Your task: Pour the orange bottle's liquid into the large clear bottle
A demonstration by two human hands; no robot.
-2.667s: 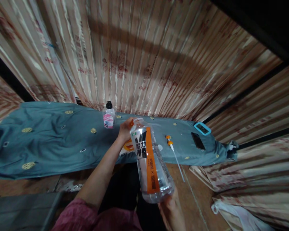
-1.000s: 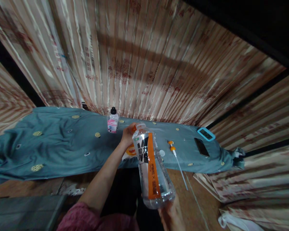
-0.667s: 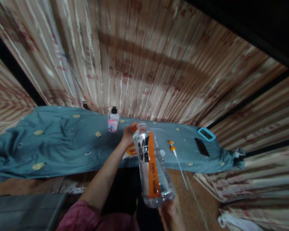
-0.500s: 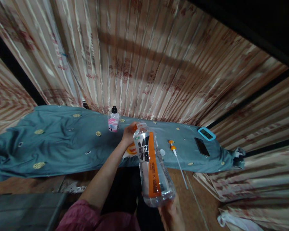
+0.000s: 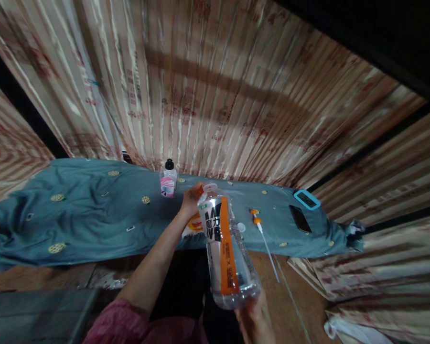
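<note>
Striped curtain [image 5: 215, 95] fills the whole back of the shot, folds running down to a long table draped in a teal cloth [image 5: 75, 215] dotted with small gold medallions. In front of that, dead centre, the big clear bottle [image 5: 225, 248] with the orange and black label, tilted, its open neck leaning away and to the left, its base low and near the camera. The left arm stretches long and nearly straight from a pink sleeve [image 5: 129, 325] at the bottom edge, forearm angling up and to the right, and the left hand [image 5: 190, 200] sits right at the bottle's neck, fingers curled closed around something orange; what exactly it pinches there is too hidden to call. The right hand [image 5: 254, 317] is down at the bottom, palm up under the bottle's base, fingers wrapped closed on it and carrying its weight; only the top of that hand shows. So the bottle hangs in the air, between the two hands, just this side of the table edge. On the cloth, a dark phone [image 5: 300, 219] lies near the right end with a blue-framed device [image 5: 306, 199] just beyond it. A small bottle with a black cap and pink label [image 5: 168, 181] stands upright at the back, left of the hand. A thin white tube with an orange pump head [image 5: 263, 238] lies over the table edge, and a small white cap [image 5: 241, 227] rests just beside the big bottle.
</note>
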